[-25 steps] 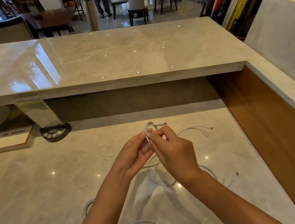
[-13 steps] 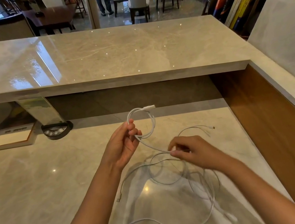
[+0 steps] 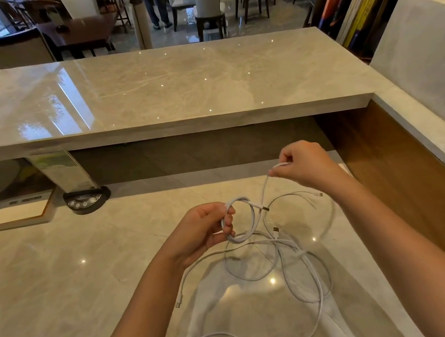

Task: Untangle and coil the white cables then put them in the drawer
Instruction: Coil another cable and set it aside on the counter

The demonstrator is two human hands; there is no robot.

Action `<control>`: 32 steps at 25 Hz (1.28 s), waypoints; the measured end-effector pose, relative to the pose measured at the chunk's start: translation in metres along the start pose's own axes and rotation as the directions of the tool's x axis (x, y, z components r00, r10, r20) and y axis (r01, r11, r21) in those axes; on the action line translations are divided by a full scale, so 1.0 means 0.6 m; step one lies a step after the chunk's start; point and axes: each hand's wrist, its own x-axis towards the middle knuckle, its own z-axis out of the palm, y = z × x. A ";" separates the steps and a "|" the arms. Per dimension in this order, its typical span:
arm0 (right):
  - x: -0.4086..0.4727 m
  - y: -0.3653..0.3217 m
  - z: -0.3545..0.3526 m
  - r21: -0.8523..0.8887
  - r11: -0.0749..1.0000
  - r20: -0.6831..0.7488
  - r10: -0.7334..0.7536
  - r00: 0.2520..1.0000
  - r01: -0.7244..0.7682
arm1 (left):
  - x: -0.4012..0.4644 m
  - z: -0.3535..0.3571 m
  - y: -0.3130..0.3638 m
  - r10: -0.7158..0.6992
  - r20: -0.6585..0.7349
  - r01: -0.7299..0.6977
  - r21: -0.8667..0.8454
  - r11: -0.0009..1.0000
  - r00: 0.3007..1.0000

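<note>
Thin white cables (image 3: 298, 268) lie in tangled loops on the marble desk (image 3: 62, 286) in front of me. My left hand (image 3: 203, 230) grips a small coil of white cable (image 3: 243, 220), its loops standing up beside my fingers. My right hand (image 3: 303, 165) is raised to the upper right and pinches a strand of the same cable, which runs down taut to the coil. Metal plug ends show near the coil and at the far right. No drawer is in view.
A raised marble counter (image 3: 164, 91) runs across the back, with a wooden side panel (image 3: 403, 188) on the right. A black round button unit (image 3: 86, 200) and a white box (image 3: 20, 217) sit at the back left. Books (image 3: 358, 3) stand at the upper right.
My right hand has slid along the cable and risen up and to the right, pulling the strand taut. My left hand has dropped lower, keeping the coil.
</note>
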 end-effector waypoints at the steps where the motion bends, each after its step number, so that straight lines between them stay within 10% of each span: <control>1: -0.003 -0.018 0.003 0.031 0.999 -0.026 -0.028 0.999 0.029 | 0.002 0.003 -0.003 -0.001 -0.040 0.003 0.028 1.000 0.999; 8: -0.066 -0.086 0.057 0.109 0.947 0.038 -0.307 0.951 0.301 | 0.010 0.009 -0.022 0.026 -0.181 -0.032 -0.027 0.999 0.983; 12: -0.100 -0.067 0.106 0.098 0.882 -0.175 -0.441 0.880 0.461 | 0.010 0.011 -0.022 0.010 -0.133 -0.047 -0.280 0.959 0.991; 17: -0.122 -0.058 0.143 -0.007 0.878 -0.347 -0.451 0.822 0.478 | 0.004 0.023 -0.014 -0.035 -0.118 -0.031 -0.518 0.855 0.992; 32: -0.109 0.060 0.146 -0.289 0.805 -0.206 -0.581 0.788 0.518 | 0.014 -0.013 -0.007 -0.020 -0.257 -0.146 -0.609 0.780 0.966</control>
